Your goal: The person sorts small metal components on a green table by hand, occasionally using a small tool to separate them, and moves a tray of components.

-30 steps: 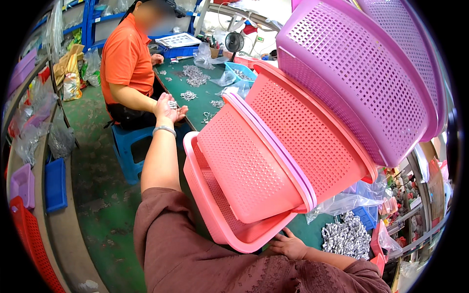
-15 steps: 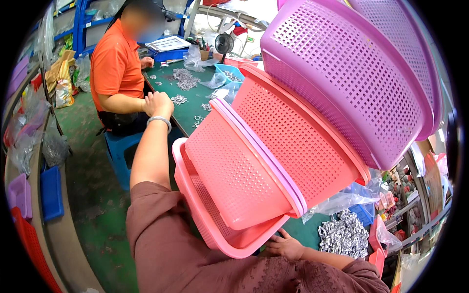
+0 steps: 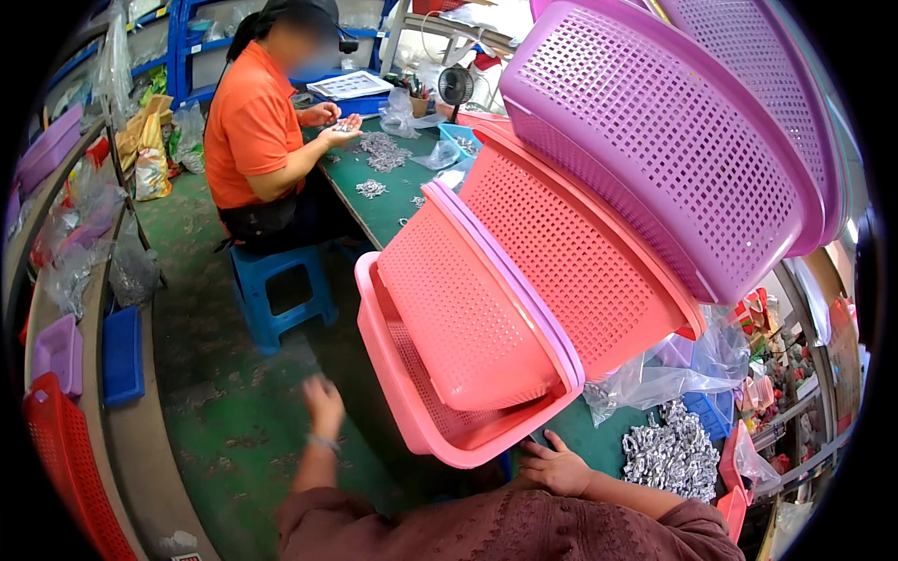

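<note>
My left hand (image 3: 324, 409), smeared by motion, hangs low over the green floor, left of the baskets; its fingers cannot be made out. My right hand (image 3: 558, 466) rests on the near edge of the green table (image 3: 595, 436), fingers apart and nothing visible in them. Just above it is a pink basket (image 3: 412, 425), with another pink basket (image 3: 458, 304) tilted inside it. Right of that hand lies a heap of shiny silver metal pieces (image 3: 670, 453).
A co-worker in an orange shirt (image 3: 251, 122) sits on a blue stool (image 3: 281, 290), cupping small metal pieces. Red (image 3: 580, 262) and purple baskets (image 3: 664, 140) rise across the table. Smaller metal piles (image 3: 383, 151) and a black fan (image 3: 456, 86) stand beyond. Shelving (image 3: 122, 374) lines the left.
My left hand has drawn back from beside the co-worker, down toward me. The co-worker's hands have come together with metal pieces in one palm. My right hand stays at the table edge.
</note>
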`<state>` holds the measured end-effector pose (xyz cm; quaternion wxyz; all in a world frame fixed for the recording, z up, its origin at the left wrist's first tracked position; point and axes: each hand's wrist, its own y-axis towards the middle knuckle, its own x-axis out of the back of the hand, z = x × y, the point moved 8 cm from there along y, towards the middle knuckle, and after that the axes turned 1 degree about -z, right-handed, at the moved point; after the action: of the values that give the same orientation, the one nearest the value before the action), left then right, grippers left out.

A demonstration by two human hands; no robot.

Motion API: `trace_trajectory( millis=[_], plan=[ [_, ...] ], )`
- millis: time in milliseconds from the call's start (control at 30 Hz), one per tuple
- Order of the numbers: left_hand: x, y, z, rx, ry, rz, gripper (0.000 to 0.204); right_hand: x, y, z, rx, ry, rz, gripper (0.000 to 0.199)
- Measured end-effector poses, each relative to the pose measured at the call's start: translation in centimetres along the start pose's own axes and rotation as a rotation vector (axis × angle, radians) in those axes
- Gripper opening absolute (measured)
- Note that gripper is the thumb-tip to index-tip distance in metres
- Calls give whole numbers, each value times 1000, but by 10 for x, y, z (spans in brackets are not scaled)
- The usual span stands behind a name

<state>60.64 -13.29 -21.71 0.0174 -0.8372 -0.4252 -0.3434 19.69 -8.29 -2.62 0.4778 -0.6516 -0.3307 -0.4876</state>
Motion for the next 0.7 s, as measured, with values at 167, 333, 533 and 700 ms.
trace_trajectory(
  millis=[167, 333, 533, 700],
  plan=[
    [-129, -317, 98, -42, 26, 1307, 13, 1, 1, 1, -1, 9, 6, 32],
    [-126, -357, 70, -462, 223, 1635, 13, 4, -1, 2, -4, -4, -61, 29],
    [-161, -225, 219, -348, 619, 837, 15, 4, -5, 2, -14, -6, -75, 28],
    [-122, -194, 251, 510, 109, 669, 16, -1, -6, 2, -24, 6, -84, 27]
  ],
)
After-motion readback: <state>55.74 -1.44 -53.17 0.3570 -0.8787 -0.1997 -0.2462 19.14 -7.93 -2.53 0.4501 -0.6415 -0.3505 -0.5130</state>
